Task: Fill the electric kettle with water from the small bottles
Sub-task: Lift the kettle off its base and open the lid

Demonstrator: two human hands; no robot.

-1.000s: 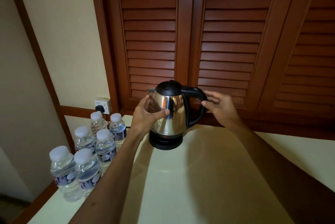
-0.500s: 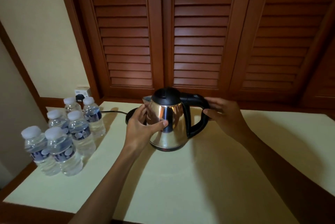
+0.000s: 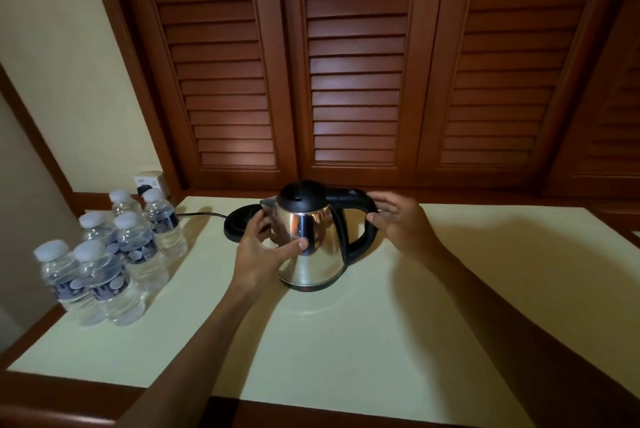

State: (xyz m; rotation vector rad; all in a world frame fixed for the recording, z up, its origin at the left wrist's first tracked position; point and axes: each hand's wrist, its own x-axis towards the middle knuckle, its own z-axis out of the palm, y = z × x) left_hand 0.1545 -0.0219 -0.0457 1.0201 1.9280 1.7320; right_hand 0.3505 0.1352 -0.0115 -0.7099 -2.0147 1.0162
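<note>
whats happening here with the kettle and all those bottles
A person has a steel kettle standing on the pale table, off its black base, which sits just behind it to the left. The left hand cups the kettle's body, thumb across the front; the right hand is at the black handle with its fingers loose. The kettle's lid is closed. Six small water bottles, all capped, stand at the left. No water has been poured yet.

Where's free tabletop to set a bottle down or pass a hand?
Bare table in front of the kettle to the near edge, and right of the right hand. Crowded on the left: six bottles clustered, with the black base and cord behind the left hand.
</note>
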